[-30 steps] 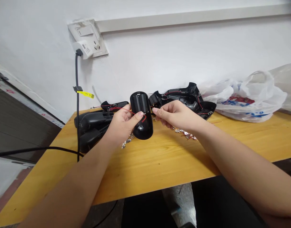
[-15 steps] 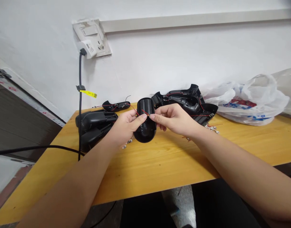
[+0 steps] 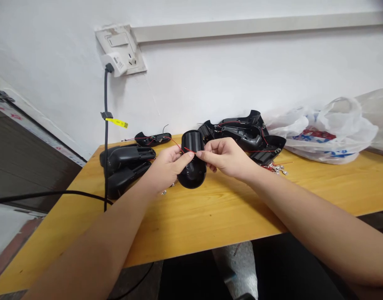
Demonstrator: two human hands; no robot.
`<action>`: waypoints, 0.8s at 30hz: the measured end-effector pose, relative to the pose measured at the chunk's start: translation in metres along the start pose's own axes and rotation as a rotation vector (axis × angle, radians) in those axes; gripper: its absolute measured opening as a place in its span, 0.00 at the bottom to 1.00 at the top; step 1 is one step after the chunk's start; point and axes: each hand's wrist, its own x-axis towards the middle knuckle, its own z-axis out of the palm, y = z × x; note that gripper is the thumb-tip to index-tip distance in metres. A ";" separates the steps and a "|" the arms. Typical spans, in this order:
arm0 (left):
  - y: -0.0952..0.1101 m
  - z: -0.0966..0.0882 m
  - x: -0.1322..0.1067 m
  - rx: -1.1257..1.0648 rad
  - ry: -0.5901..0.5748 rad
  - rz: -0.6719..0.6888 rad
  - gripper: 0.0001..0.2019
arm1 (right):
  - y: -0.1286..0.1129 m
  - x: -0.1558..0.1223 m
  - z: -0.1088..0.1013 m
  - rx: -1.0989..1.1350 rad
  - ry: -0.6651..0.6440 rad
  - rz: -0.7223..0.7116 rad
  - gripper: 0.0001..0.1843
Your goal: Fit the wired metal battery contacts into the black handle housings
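Observation:
Between my hands a black plastic shell (image 3: 192, 177) with a rounded near end is held up over the table. A thin red wire (image 3: 189, 149) crosses its upper part. My left hand (image 3: 171, 164) is closed, its thumb and fingers pinching the wire at the shell's left side. From the right, my right hand (image 3: 224, 156) pinches the wire too, its fingertips close to the left thumb. The other fingers of my right hand curl beside the shell. What lies right under the fingertips is hidden.
Black shells (image 3: 125, 160) lie at the left, and more wired black housings (image 3: 244, 135) at the right. Small metal contacts (image 3: 277, 168) with red wires lie near them. A white plastic bag (image 3: 332, 129) stands at far right. A black cable (image 3: 105, 166) hangs from the wall socket (image 3: 121, 48).
Both hands stay at nearly the same spot, with the fingertips still together on the wire. The shell and the wire end have shifted very slightly.

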 end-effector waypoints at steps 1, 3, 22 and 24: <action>0.000 0.000 0.000 0.020 0.003 -0.003 0.17 | 0.000 0.000 0.000 -0.006 0.001 0.003 0.22; 0.001 0.000 0.000 0.048 -0.006 -0.008 0.18 | 0.001 0.000 0.001 -0.017 0.006 0.005 0.22; 0.000 -0.001 0.000 0.112 -0.038 -0.024 0.18 | 0.005 0.000 0.002 -0.026 -0.019 0.044 0.21; 0.001 0.000 -0.001 0.124 -0.042 -0.031 0.16 | 0.005 0.001 0.002 -0.024 -0.019 0.038 0.21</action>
